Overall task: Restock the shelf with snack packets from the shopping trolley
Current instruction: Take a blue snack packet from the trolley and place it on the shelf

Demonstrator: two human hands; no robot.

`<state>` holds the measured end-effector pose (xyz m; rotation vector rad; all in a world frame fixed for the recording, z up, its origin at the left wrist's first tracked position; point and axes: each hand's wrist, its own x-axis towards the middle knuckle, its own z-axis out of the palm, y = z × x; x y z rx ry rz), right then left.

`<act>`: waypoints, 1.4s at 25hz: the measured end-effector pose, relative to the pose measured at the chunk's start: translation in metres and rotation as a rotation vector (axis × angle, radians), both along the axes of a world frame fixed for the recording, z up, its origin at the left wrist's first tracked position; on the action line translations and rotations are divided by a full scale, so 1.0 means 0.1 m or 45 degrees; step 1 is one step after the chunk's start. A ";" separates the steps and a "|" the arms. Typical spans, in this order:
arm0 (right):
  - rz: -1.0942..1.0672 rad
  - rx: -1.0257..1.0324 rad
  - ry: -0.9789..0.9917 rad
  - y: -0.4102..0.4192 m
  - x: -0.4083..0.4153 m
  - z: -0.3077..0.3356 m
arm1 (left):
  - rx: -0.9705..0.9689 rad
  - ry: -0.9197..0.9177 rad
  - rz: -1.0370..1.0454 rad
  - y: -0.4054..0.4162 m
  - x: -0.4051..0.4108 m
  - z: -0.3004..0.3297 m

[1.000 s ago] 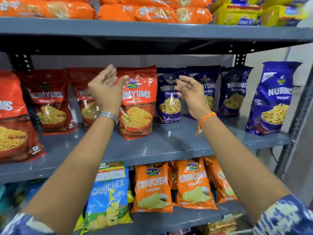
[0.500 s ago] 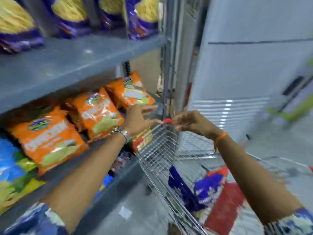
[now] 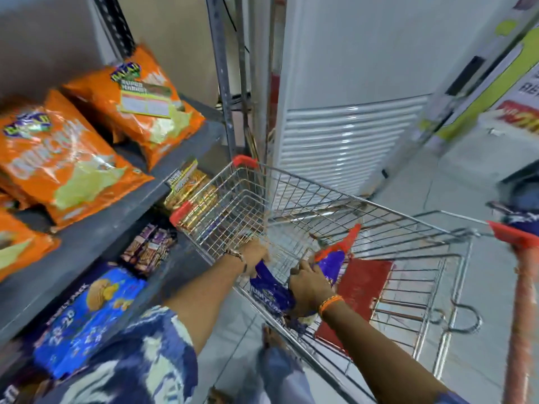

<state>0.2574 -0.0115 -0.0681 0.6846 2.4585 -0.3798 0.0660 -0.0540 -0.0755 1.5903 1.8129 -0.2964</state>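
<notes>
Gripping purple "NUMYUMS" packet

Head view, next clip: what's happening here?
A person is bent over a wire shopping trolley parked beside grey shelves. Both hands are down inside it: the right hand grips a purple snack packet, and the left hand is on another purple packet. A flat red packet lies alongside. Nothing is lifted out yet.
</notes>
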 end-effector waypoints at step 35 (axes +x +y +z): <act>-0.026 -1.247 2.225 0.11 -3.13 4.98 | 2.378 -0.719 1.180 -1.70 -1.92 5.16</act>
